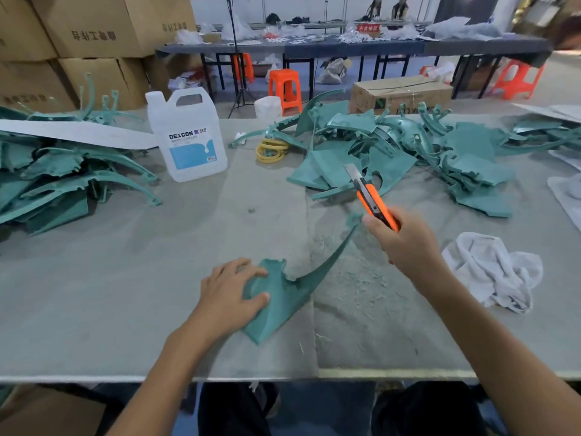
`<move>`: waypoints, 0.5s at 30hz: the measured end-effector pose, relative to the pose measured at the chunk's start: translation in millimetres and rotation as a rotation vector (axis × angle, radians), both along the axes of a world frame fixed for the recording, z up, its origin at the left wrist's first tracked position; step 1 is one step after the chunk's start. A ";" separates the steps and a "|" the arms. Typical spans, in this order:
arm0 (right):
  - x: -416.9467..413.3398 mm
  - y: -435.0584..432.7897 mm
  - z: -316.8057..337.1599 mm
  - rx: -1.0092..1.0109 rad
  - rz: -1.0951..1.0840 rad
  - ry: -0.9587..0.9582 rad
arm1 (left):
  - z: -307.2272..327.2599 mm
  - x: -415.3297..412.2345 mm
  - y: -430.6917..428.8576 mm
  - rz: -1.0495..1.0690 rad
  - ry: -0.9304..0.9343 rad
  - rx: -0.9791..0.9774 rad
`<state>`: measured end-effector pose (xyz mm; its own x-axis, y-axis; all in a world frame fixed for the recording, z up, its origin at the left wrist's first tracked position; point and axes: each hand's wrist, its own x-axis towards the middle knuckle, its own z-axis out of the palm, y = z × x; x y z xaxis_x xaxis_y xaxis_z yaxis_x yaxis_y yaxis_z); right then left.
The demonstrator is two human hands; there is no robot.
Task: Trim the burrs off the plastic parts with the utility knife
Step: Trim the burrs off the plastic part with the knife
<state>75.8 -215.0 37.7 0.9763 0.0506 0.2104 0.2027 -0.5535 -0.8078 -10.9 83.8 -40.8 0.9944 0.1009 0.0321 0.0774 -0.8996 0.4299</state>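
**Q:** Status, L hand?
**A:** L hand (232,291) lies flat, fingers straight and spread, pressing the wide end of one teal plastic part (283,309) onto the table cover (125,294). The part's thin curved tip runs up and to the right, ending just beside the R hand.

**Q:** R hand?
**A:** R hand (405,243) has its fingers curled tight round the handle of the orange utility knife (372,199). Blade (351,171) is extended and points up and away from the hand. No contact w/ the part.

**Q:** Surface?
**A:** Grey felt-type cover w/ a seam running fwd between the two hands. Pale shavings (361,287) lie scattered between the hands and under the R wrist. Crumpled white cloth (493,272) sits just right of the R forearm.

**Q:** Stock?
**A:** Heap of teal parts (408,146) lies beyond the R hand, behind the knife tip. Second heap (63,177) is well left of the L hand. Clear jug (185,136), label "DEXCON", stands beyond the L hand. Yellow rings (272,151) lie right of the jug.

**Q:** Room?
**A:** Workshop-type room.
- Stacked cardboard boxes (94,33) stand far left, past the second heap.
- Long dark tables (345,47) run across the back w/ bags and small items on top.
- Orange stools (284,86) stand on the floor near them.
- Tripod stand (239,58) is on the floor behind the jug.
- Strapped carton (399,92) sits past the R-side heap.
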 end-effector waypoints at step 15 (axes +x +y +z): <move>-77.5 2.8 -44.5 -0.542 0.236 -0.026 | -24.0 1.3 -74.4 0.106 -0.191 0.101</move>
